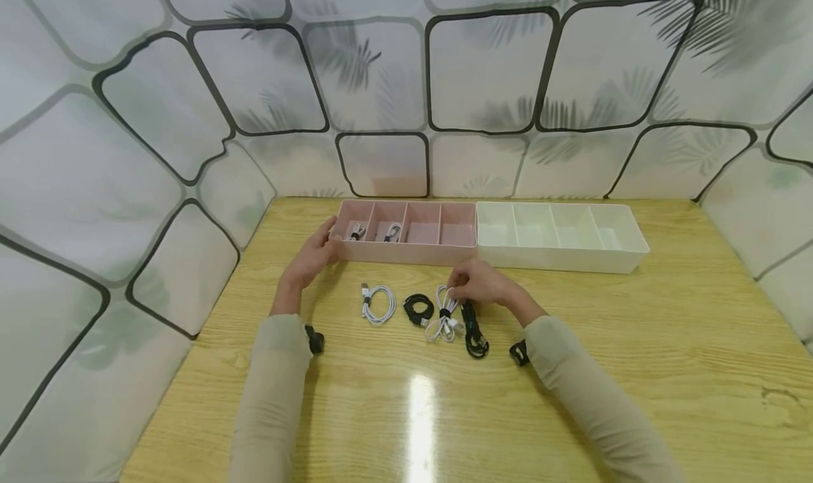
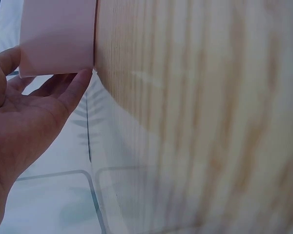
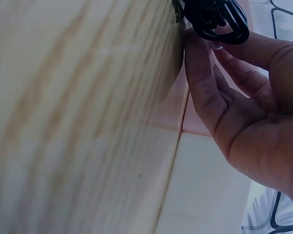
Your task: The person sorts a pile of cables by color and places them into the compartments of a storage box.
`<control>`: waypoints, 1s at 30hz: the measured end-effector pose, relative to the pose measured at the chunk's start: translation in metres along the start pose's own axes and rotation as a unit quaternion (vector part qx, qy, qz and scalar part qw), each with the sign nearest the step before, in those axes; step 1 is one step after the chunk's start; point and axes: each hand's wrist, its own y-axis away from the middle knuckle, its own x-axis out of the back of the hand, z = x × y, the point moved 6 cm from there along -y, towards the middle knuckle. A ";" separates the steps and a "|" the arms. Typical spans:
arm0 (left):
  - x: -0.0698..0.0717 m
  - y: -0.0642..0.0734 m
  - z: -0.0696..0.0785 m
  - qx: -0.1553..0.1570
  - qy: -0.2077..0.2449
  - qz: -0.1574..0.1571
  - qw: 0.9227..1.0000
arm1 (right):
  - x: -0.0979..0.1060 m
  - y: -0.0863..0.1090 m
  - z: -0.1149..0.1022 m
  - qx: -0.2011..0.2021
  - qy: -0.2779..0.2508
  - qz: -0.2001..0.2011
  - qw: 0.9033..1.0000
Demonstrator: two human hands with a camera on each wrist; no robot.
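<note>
My left hand [image 1: 315,252] holds the left end of a pink divided box [image 1: 406,255]. In the left wrist view the thumb is at the box's upper edge and the fingers lie along its end. My right hand [image 1: 483,283] pinches the upper loops of a white cable bundle [image 1: 447,324] tied with a black strap. Directly beside it lies a long black cable bundle [image 1: 473,331], which partly covers the fingertips in the right wrist view. To the left are a coiled black cable [image 1: 418,308] and a coiled white cable [image 1: 379,305].
Two compartments of the pink box hold small cables, one dark and white [image 1: 358,231], one white [image 1: 392,233]. A white divided box [image 1: 562,259] adjoins it on the right. Both stand on a wooden table [image 1: 571,328] before a patterned curtain [image 1: 489,73].
</note>
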 end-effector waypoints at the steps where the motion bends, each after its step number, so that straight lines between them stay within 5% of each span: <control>1: 0.000 -0.001 0.000 0.000 -0.002 0.001 1.000 | 0.000 0.000 0.000 -0.003 -0.002 0.002 1.000; 8: -0.001 0.001 0.005 0.010 0.013 -0.003 1.000 | 0.002 -0.002 0.002 -0.016 -0.080 0.004 0.997; 15: -0.005 0.015 0.026 0.015 0.012 -0.017 1.000 | 0.004 -0.002 0.006 -0.023 -0.179 -0.011 0.983; 21: -0.005 0.017 0.028 0.020 0.009 -0.015 1.000 | 0.006 -0.001 0.011 -0.042 -0.239 -0.018 0.970; 30: -0.005 0.017 0.029 0.020 0.015 -0.012 1.000 | 0.014 0.000 0.008 -0.046 -0.248 -0.015 0.967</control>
